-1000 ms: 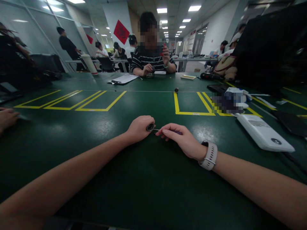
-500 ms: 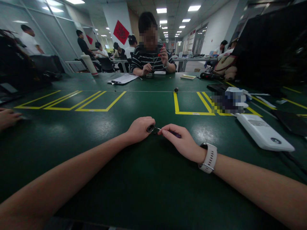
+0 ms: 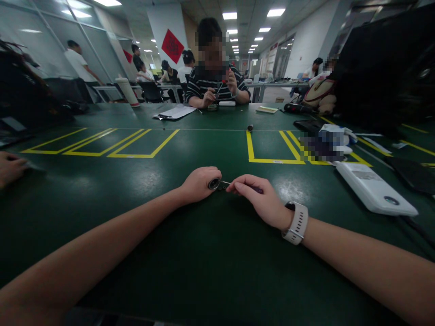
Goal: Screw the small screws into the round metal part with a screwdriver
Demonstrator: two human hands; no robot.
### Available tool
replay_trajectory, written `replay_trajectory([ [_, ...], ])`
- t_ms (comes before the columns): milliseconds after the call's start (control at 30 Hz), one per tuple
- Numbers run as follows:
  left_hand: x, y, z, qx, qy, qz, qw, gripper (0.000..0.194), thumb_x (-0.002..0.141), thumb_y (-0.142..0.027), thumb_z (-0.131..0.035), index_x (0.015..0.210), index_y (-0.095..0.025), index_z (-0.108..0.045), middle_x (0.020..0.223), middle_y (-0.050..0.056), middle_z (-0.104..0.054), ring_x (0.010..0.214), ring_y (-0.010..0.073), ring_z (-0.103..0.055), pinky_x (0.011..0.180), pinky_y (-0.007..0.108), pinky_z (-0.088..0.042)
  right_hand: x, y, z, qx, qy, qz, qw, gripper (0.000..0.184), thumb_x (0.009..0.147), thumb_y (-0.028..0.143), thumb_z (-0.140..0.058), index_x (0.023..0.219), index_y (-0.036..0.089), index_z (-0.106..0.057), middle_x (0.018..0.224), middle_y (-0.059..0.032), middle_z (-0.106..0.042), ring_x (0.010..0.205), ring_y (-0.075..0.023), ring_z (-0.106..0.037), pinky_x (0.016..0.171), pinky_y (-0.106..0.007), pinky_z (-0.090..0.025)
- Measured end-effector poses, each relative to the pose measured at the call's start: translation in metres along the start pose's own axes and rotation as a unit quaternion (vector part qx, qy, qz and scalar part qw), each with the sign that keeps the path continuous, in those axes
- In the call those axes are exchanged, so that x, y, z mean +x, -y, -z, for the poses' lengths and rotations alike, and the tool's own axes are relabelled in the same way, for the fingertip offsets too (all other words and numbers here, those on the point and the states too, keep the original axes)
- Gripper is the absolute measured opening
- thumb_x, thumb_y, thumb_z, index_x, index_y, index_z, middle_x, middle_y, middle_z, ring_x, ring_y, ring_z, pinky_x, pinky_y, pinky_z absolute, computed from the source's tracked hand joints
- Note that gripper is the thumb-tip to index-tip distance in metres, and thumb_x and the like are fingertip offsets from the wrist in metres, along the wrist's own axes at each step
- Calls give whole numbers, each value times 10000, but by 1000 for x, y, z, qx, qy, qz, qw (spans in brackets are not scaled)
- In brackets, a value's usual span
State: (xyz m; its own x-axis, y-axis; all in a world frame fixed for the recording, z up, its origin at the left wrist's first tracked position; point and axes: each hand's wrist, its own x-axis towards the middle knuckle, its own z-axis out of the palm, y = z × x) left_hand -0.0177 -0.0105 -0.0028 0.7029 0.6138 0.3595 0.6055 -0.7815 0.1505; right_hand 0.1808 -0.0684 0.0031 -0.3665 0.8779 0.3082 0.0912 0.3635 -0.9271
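My left hand (image 3: 201, 184) is closed around a small dark cylindrical part (image 3: 214, 184), whose round, metal-rimmed end faces me. My right hand (image 3: 253, 192) grips a screwdriver (image 3: 258, 189) by its dark purple handle. The thin metal shaft points left, and its tip reaches the side of the cylindrical part; whether it touches is too small to tell. A few tiny dark pieces, perhaps screws, lie on the green table (image 3: 217, 253) just under the shaft. Fingers hide most of the cylinder and the handle.
Yellow tape outlines (image 3: 277, 161) mark the table ahead. A similar small cylinder (image 3: 250, 128) stands by one. At right lies a white power bank (image 3: 375, 188) with a cable. Across sits a person (image 3: 217, 86) with a red-handled tool; a clipboard (image 3: 175, 112) lies nearby. Another person's hand (image 3: 12, 167) rests at left.
My right hand has shifted slightly right with the screwdriver, its wrist turned a little. My left hand keeps its hold on the cylinder. A person in the left background has walked rightward.
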Motion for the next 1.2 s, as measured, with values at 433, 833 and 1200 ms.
replay_trajectory([
  [433, 0, -1, 2, 23, 25, 6, 999, 105, 732, -99, -452, 668, -169, -497, 652, 8, -509, 619, 137, -484, 578, 254, -371, 7, -7, 4, 97, 5, -72, 993, 193, 827, 264, -500, 789, 184, -671, 832, -33, -657, 778, -157, -570, 709, -312, -432],
  [833, 0, -1, 2, 25, 0, 34, 999, 80, 746, -134, -474, 679, -163, -507, 663, 11, -515, 610, 134, -495, 558, 243, -366, 1, 0, -1, -86, -11, 33, 996, 171, 855, 242, -489, 838, 193, -652, 854, -38, -648, 825, -172, -575, 761, -343, -429],
  [1200, 1, -2, 2, 59, 16, 7, 998, 95, 732, -110, -460, 668, -169, -497, 649, 9, -496, 606, 144, -475, 566, 260, -357, 7, -7, 3, 64, 6, -53, 996, 191, 833, 252, -501, 780, 188, -673, 822, -33, -662, 790, -161, -585, 732, -323, -441],
])
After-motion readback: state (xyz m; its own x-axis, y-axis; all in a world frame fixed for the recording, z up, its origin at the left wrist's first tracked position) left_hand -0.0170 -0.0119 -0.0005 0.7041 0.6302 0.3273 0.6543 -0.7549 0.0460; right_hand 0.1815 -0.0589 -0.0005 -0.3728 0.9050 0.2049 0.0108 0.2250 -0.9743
